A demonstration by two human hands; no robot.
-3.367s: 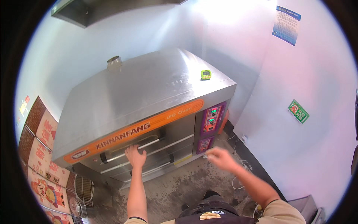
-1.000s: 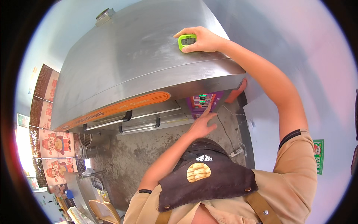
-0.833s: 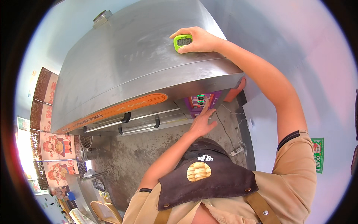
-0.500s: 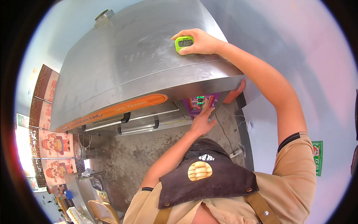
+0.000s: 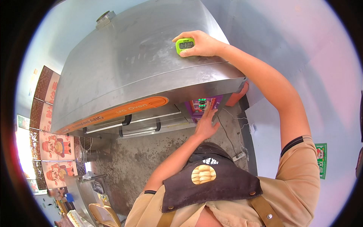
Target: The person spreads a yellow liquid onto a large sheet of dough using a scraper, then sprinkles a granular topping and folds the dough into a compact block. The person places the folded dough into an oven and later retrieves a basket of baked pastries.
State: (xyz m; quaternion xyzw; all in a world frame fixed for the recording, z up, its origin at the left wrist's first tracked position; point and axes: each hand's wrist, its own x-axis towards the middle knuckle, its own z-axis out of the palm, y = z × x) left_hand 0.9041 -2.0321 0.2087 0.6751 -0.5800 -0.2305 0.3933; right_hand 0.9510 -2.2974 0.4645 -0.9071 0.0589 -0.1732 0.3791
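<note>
- We have the right hand (image 5: 206, 43) pinching a lime-green digital timer (image 5: 185, 45) between thumb and fingers, thumb along its near edge and fingers over its far edge.
- The timer sits at the fingertips, to the left of the palm; its long axis runs roughly left to right, the right end a little farther away, with its display facing us.
- It is over the stainless top (image 5: 124, 53) of a two-deck oven, toward the right; we cannot tell whether its back touches the metal.
- The left hand (image 5: 206, 126) is the nearer one to the purple control panel (image 5: 193, 108) on the oven's front, below and slightly right of the timer.
- Our left fingers reach forward, the thumb held apart, grasping nothing; a fingertip lies beside the lower black knob, contact unclear.
- The oven's upper door handle (image 5: 107, 126) and lower door handle (image 5: 140, 131) are left of that hand; we cannot see into the decks.
- At lower left, we see a tan, rimmed tray (image 5: 93, 212); its contents, if any, are unclear.
</note>
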